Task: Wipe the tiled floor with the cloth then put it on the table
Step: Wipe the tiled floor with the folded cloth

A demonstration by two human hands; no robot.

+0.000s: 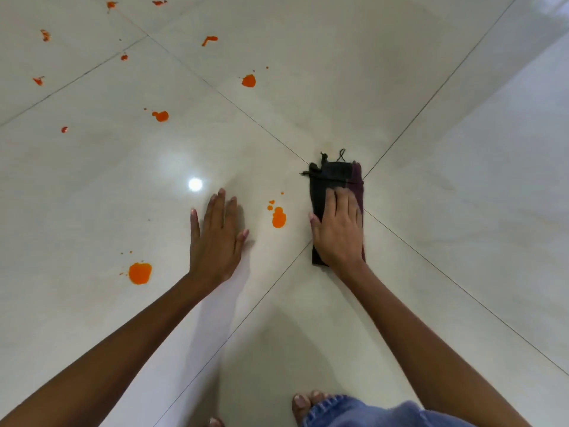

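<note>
A dark folded cloth (334, 177), black with a purple edge and loose threads at its far end, lies flat on the glossy white tiled floor (338, 87) where four tiles meet. My right hand (338, 229) presses flat on the cloth's near half, fingers together. My left hand (217, 238) rests flat on the bare tile to the left, fingers spread, holding nothing. An orange splash (278, 217) lies between the two hands. Several more orange spots mark the floor to the left and far left, such as a big blot (140, 273) and another spot (248, 81).
My bare toes (308, 402) and a blue denim trouser hem (354, 411) show at the bottom edge. A bright lamp reflection (195, 184) shines on the tile. No table is in view.
</note>
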